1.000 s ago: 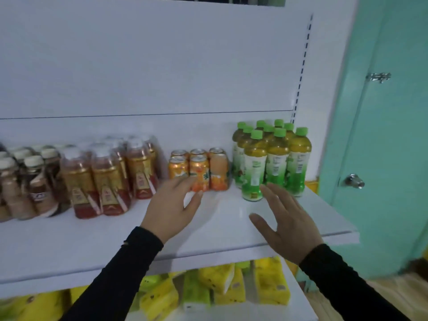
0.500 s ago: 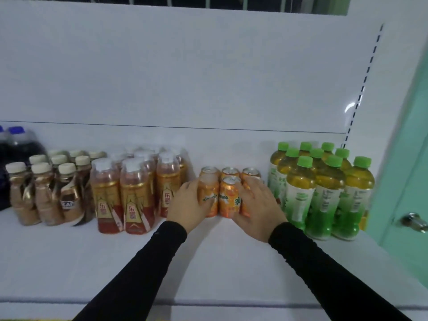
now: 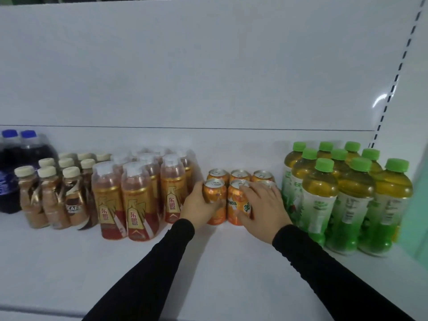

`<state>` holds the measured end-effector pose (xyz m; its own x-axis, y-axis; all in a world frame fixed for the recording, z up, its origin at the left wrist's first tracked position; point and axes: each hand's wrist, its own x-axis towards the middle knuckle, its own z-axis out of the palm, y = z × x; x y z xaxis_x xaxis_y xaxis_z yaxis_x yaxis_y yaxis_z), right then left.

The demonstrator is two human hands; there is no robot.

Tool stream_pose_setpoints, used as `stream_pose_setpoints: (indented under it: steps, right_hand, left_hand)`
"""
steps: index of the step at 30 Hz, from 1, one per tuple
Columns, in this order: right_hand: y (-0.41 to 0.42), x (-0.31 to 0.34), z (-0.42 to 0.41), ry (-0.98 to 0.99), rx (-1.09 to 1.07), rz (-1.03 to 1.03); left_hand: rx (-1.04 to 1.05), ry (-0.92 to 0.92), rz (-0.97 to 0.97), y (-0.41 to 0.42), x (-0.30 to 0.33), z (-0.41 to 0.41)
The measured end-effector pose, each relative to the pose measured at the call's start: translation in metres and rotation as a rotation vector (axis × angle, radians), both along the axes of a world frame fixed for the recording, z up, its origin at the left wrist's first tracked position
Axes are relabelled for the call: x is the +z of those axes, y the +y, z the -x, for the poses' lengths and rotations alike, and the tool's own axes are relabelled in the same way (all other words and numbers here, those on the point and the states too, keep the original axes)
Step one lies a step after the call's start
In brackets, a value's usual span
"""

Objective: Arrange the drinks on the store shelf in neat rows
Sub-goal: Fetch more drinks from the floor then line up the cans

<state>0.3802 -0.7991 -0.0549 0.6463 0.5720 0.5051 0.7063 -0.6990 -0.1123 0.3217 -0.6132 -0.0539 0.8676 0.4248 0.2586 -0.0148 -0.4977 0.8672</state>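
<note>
Several orange soda cans stand in two rows at the middle of the white shelf. My left hand grips the front left can from its left side. My right hand wraps over the front right can, mostly hiding it, with its fingers reaching across the front middle can. The back row of three cans shows only its tops.
Left of the cans stand orange-labelled bottles, brown coffee bottles and dark blue-capped bottles. Green-capped tea bottles crowd the right end by a teal door. The shelf's front strip is bare.
Both hands came in from the shelf front and closed on the front cans. The view shifted left and closer. Over the last half second the hands have barely moved.
</note>
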Motion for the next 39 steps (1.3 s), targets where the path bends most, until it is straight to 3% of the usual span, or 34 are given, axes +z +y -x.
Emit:
stream_pose_setpoints:
  steps: [8,12,18,24,26,29,33,36,39]
  right_hand:
    - [0.019,0.0,0.035,-0.026,0.023,-0.306]
    - [0.032,-0.006,0.056,0.282,0.028,-0.328]
    - [0.041,-0.006,0.065,0.68,0.19,-0.707]
    - [0.032,0.008,0.07,1.159,0.421,-0.931]
    - [0.031,0.01,0.071,1.238,0.445,-0.944]
    - [0.031,0.01,0.072,1.24,0.429,-0.908]
    - [0.036,0.015,0.077,0.932,0.339,-0.635]
    - [0.036,0.019,0.077,0.898,0.322,-0.739]
    - [0.032,0.02,0.073,1.017,0.387,-0.911]
  left_hand:
    - [-0.189,-0.058,0.35,0.03,0.004,0.018]
    - [-0.242,-0.098,0.462,0.025,0.015,0.026]
    - [-0.277,-0.136,0.497,0.019,0.018,0.029]
    - [-0.365,-0.113,0.657,0.021,0.023,0.034]
    - [-0.359,-0.107,0.679,0.022,0.024,0.034]
    - [-0.333,-0.096,0.672,0.021,0.028,0.034]
    - [-0.275,-0.112,0.701,0.017,0.035,0.032]
    - [-0.259,-0.156,0.703,0.014,0.042,0.031]
    - [-0.271,-0.169,0.722,0.014,0.046,0.032]
